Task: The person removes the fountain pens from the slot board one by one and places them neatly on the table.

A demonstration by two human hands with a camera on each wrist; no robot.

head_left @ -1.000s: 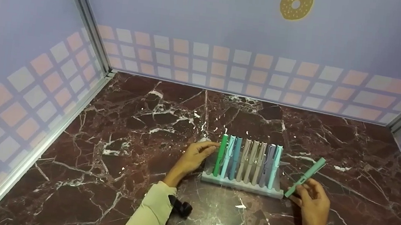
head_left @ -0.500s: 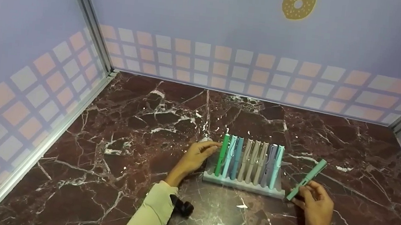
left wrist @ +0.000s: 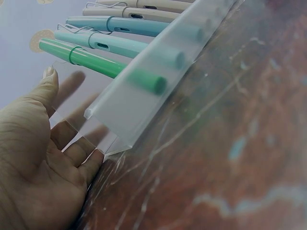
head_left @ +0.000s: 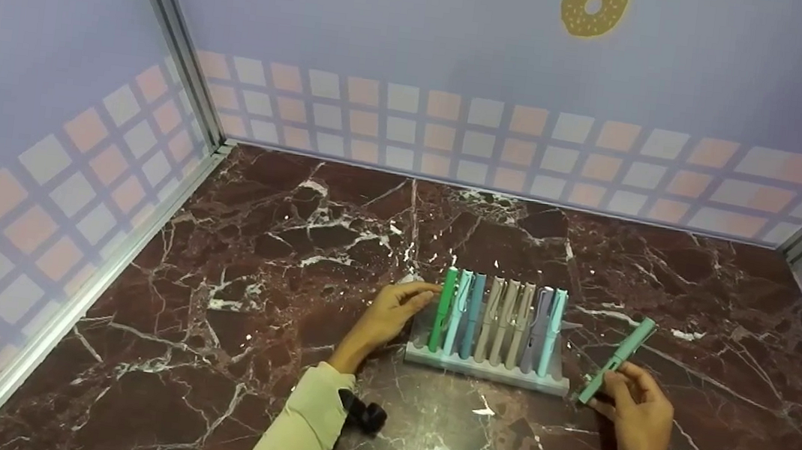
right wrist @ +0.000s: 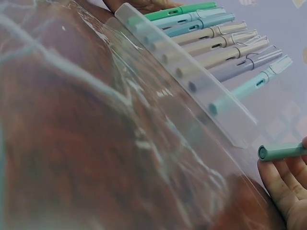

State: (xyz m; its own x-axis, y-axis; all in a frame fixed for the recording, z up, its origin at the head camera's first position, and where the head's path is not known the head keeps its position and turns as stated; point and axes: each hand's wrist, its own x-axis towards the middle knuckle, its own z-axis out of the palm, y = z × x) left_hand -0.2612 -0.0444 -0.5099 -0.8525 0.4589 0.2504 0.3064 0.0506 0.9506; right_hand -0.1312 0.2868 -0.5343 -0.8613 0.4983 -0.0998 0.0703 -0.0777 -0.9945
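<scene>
Slightly rightward and lower in the head view than a second ago, my right hand (head_left: 640, 414) has drifted off from the stand, carrying the pale green pen (head_left: 616, 361) along. That pen sits right of centre in the lower half of the frame, tilted, its upper end towards the upper right and its lower end just beside the stand's right corner. I pinch it by the lower part between thumb and fingers, which seems meant to leave the cap and most of the barrel free.

Next to it, in the lower middle, is the clear stand (head_left: 486, 371), with eight pens leaning in a row: bright green (head_left: 443, 309) at the left, two blue ones, three beige (head_left: 502, 323), a grey-purple one and pale aqua (head_left: 552, 333) at the right. My left hand (head_left: 395, 311) rests loosely at the stand's left edge, probably to steady it. Beyond lies the dark marbled counter (head_left: 205, 354), walled by lilac panels (head_left: 391, 50).

Only the left wrist view shows those left fingers spread behind the see-through panel; whether the thumb presses, I cannot tell. My right wrist view shows the held pen's round butt end, but its cap is out of view there.
</scene>
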